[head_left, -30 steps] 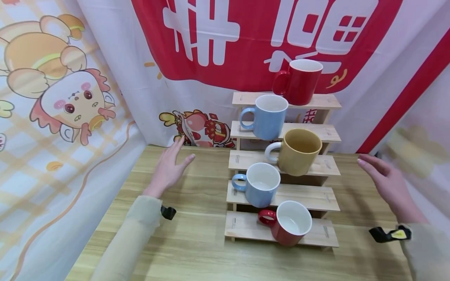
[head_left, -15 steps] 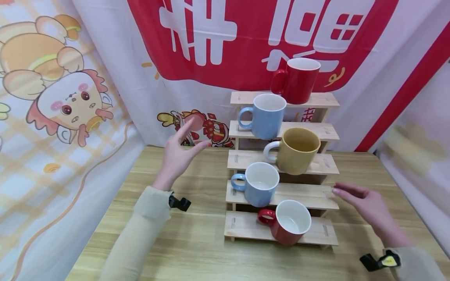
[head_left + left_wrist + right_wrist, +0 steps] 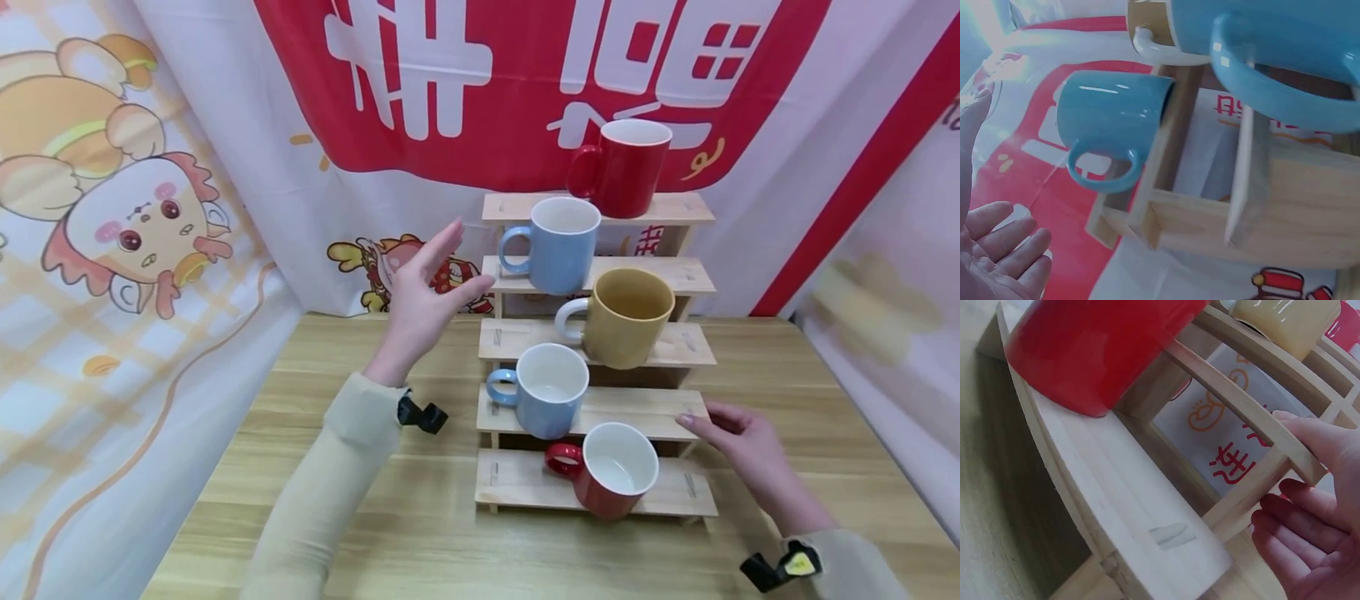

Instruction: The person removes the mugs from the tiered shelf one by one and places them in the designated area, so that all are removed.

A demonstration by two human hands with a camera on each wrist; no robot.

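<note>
A five-step wooden display rack (image 3: 637,410) bears one mug per step. My left hand (image 3: 420,304) is raised at its left side, fingers and thumb spread, nothing between them. Nearest to it is the upper light-blue mug (image 3: 562,248), its handle pointing left. On the right, my right hand (image 3: 752,454) holds the end of the second-lowest step, thumb on top and fingers at the side; the right wrist view shows the thumb (image 3: 1310,434) over the edge. That step carries the lower light-blue mug (image 3: 551,396).
A red mug (image 3: 632,171) tops the rack, a tan mug (image 3: 628,321) sits on the middle step, and another red mug (image 3: 611,475) is on the lowest. The wood-grain table (image 3: 375,517) ends at a printed cloth (image 3: 405,150) behind and cloth at both sides.
My right hand has come in from the far right and taken hold of the rack's end. My left hand has moved up and right towards the rack. The mugs stay on their steps.
</note>
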